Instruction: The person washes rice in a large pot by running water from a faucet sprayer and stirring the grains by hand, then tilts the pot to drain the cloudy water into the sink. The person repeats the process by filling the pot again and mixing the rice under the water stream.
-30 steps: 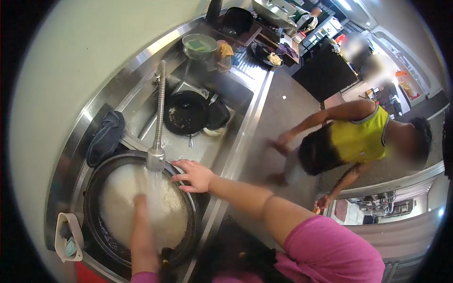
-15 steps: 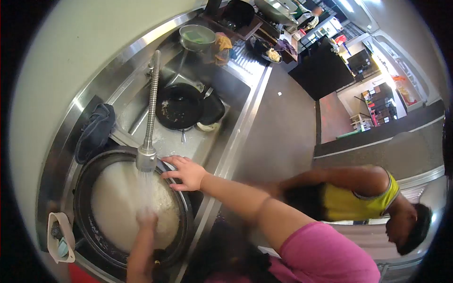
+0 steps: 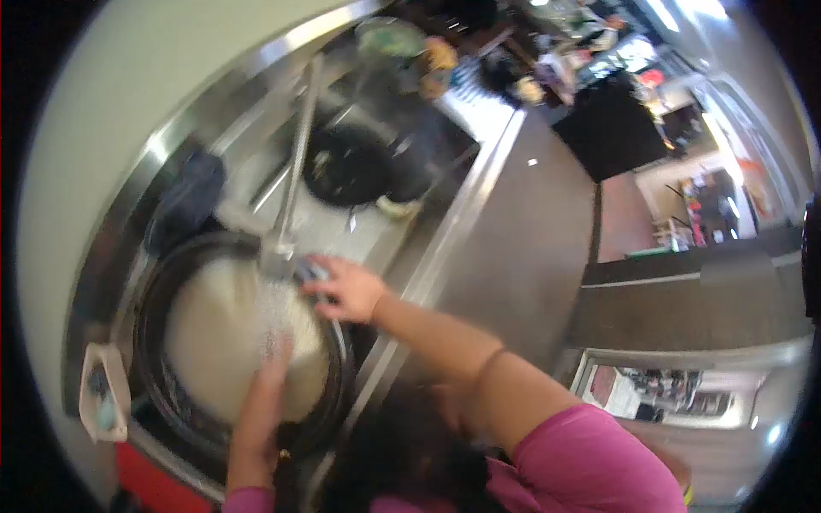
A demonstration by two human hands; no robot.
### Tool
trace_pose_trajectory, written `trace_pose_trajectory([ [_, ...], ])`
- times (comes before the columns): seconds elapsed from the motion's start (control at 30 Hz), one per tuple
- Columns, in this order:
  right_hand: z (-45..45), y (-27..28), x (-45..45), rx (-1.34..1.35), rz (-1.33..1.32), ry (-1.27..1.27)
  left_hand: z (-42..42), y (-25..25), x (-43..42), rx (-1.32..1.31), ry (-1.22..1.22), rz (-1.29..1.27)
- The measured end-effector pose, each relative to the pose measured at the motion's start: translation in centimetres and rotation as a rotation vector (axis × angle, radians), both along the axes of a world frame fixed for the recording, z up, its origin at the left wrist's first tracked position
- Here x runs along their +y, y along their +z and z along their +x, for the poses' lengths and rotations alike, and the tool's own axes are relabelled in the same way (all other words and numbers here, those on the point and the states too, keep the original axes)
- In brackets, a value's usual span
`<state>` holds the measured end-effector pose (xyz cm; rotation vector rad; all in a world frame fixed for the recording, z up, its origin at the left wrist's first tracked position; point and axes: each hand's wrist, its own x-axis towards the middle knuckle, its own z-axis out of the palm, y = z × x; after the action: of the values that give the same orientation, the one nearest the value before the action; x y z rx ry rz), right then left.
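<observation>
Cloudy whitish water and pale grains [image 3: 214, 333] fill a large dark round pot [image 3: 150, 342] in the near part of the sink. My left hand [image 3: 275, 349] reaches into the pot under the running stream, its fingers blurred and partly hidden. The flexible metal faucet [image 3: 301, 154] ends in a spray head [image 3: 278, 259] above the pot. My right hand [image 3: 346, 289] rests at the pot's right rim beside the spray head, palm down with fingers spread.
Beyond the pot, a black pan [image 3: 346, 167] lies in the sink. A dark cloth [image 3: 192, 192] hangs at the left edge, above a pale holder [image 3: 104, 393]. A bowl [image 3: 391, 40] and an orange cloth [image 3: 439, 67] stand farther back. A sliver of yellow clothing shows at lower right.
The view has shifted, placing the sink items higher in the picture. The person in yellow has moved down and mostly out of view. My left hand remains in the pot, my right at its rim.
</observation>
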<state>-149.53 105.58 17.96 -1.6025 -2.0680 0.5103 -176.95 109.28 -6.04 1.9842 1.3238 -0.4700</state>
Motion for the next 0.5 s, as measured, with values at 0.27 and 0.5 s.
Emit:
trace_pose_trajectory([
  [0.27,-0.1,-0.8,1.4,-0.047,-0.030,-0.013,-3.7,8.1,5.9,0.168,0.038,0.030],
  [0.5,-1.4,-0.8,1.3,-0.067,-0.114,-0.046,0.9,-1.1,1.8,-0.342,0.225,0.652],
])
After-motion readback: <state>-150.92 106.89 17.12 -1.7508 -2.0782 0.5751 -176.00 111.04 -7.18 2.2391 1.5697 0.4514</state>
